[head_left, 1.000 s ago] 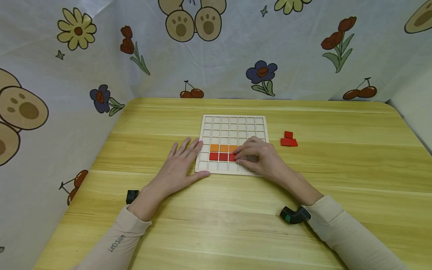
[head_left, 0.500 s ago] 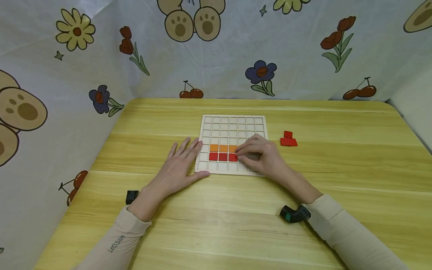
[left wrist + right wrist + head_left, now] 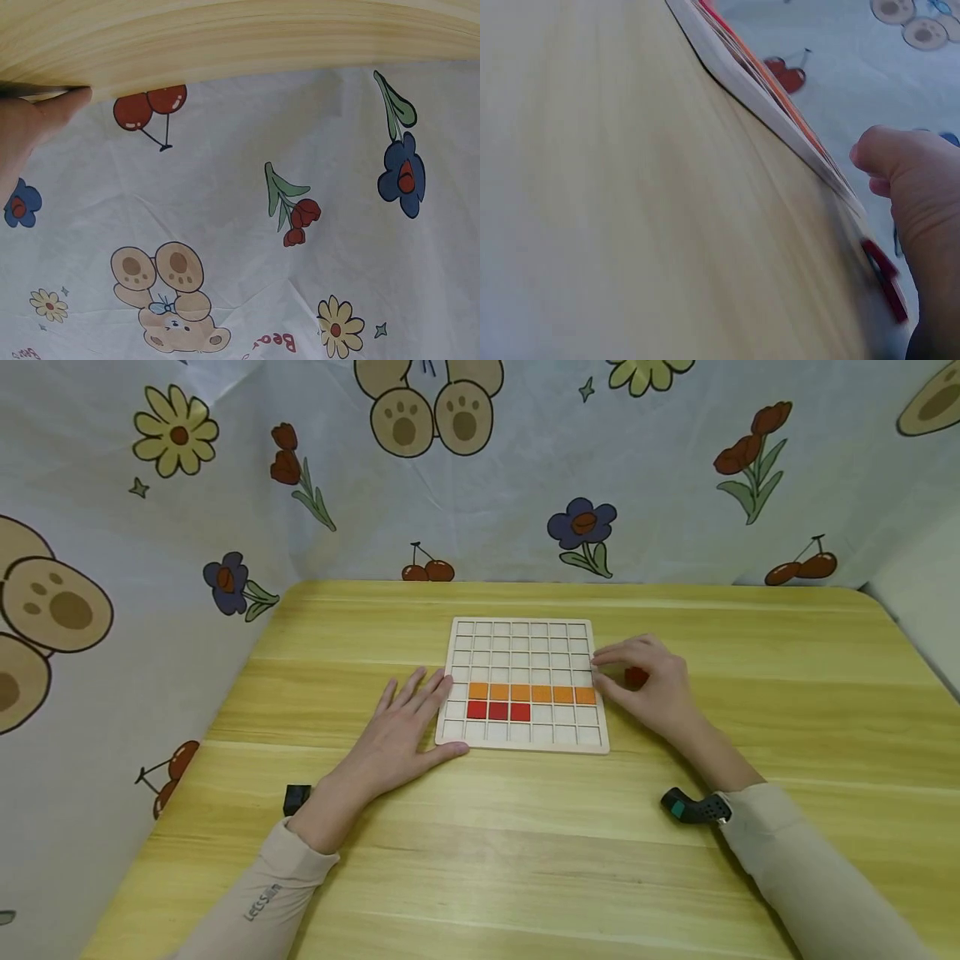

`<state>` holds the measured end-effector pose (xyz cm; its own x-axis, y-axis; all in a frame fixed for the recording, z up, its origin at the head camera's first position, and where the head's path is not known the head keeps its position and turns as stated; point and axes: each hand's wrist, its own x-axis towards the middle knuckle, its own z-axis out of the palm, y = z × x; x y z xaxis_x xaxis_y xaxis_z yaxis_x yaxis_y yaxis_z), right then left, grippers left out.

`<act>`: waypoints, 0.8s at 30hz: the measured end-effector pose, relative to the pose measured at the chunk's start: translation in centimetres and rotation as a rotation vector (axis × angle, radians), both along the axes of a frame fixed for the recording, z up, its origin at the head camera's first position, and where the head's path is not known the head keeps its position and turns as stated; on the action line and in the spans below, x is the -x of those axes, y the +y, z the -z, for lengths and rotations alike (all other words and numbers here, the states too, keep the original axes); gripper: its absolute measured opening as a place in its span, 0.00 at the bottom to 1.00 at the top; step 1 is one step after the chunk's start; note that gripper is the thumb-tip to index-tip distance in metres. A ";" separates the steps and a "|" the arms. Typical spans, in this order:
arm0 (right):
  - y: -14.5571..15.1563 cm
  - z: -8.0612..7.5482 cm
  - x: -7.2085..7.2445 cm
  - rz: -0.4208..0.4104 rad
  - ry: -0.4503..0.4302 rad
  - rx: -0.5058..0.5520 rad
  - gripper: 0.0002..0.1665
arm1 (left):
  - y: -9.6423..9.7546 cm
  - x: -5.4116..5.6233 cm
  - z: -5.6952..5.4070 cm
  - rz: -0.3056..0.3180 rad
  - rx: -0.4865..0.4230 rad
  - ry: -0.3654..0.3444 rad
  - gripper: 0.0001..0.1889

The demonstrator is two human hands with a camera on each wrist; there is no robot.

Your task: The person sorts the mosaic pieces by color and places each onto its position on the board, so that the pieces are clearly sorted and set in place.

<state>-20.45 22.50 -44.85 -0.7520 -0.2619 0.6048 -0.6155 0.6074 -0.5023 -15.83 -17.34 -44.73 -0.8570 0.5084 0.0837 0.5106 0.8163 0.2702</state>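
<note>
A pale wooden grid board (image 3: 497, 656) lies on the table. Several orange tiles (image 3: 542, 694) fill one row of its squares; nearer the front, three red tiles (image 3: 498, 711) sit side by side. With fingers spread, my left hand (image 3: 397, 735) rests at the board's left edge, thumb at the near left corner. My right hand (image 3: 652, 685) is just off the right edge, fingers and thumb apart and nothing seen between them. Loose red tiles (image 3: 885, 281) lie beneath it on the table, mostly hidden in the head view.
The wooden table (image 3: 495, 843) stretches around the board. A white printed cloth (image 3: 495, 518) hangs behind and to the left. A black wrist device (image 3: 696, 807) sits by the right cuff, and another black piece (image 3: 297, 799) by the left wrist.
My right hand has left the board's red row and moved right and away, over the loose red tiles. The third red tile now shows fully. The left hand stays put.
</note>
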 end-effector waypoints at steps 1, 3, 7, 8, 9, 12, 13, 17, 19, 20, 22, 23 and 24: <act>0.7 0.1 0.0 0.017 0.004 -0.005 0.14 | 0.0 0.0 0.0 0.001 0.001 0.000 0.52; 2.1 0.1 -0.1 0.051 -0.001 -0.017 0.14 | 0.1 0.0 0.1 -0.002 0.002 -0.004 0.52; 4.1 -0.1 -0.4 0.104 -0.074 -0.021 0.18 | 0.1 0.0 -0.1 -0.005 0.011 -0.011 0.52; 4.5 -0.2 -0.4 0.112 -0.099 -0.025 0.19 | 0.1 0.0 -0.1 -0.005 0.011 -0.012 0.52; 4.8 -0.2 -0.5 0.118 -0.123 -0.030 0.20 | 0.2 0.0 -0.1 -0.005 0.010 -0.012 0.52; 5.4 -0.3 -0.6 0.108 -0.202 -0.062 0.22 | 0.1 -0.1 -0.2 -0.006 0.006 -0.012 0.52; 5.5 -0.3 -0.5 0.100 -0.224 -0.072 0.22 | 0.1 -0.1 -0.2 -0.006 0.004 -0.011 0.52; 5.7 0.0 -0.4 0.075 -0.265 -0.086 0.22 | 0.1 -0.1 -0.3 -0.004 0.003 -0.008 0.52; 5.6 0.0 -0.4 0.072 -0.256 -0.081 0.20 | 0.1 -0.1 -0.3 -0.003 0.006 -0.006 0.52; 5.6 0.0 -0.4 0.074 -0.250 -0.082 0.19 | 0.1 -0.1 -0.3 -0.002 0.007 -0.005 0.52; 5.6 0.0 -0.4 0.075 -0.241 -0.083 0.17 | 0.2 0.0 -0.2 -0.002 0.009 -0.003 0.52; 5.6 0.0 -0.4 0.078 -0.240 -0.084 0.16 | 0.2 0.0 -0.2 -0.002 0.010 -0.001 0.52; 5.6 0.0 -0.4 0.079 -0.236 -0.083 0.15 | 0.2 0.0 -0.2 -0.001 0.009 -0.002 0.52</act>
<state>-20.02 28.11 -44.87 -0.8900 -0.2381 0.3888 -0.4359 0.6944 -0.5726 -15.80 -17.14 -44.57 -0.8576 0.5084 0.0773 0.5094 0.8192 0.2634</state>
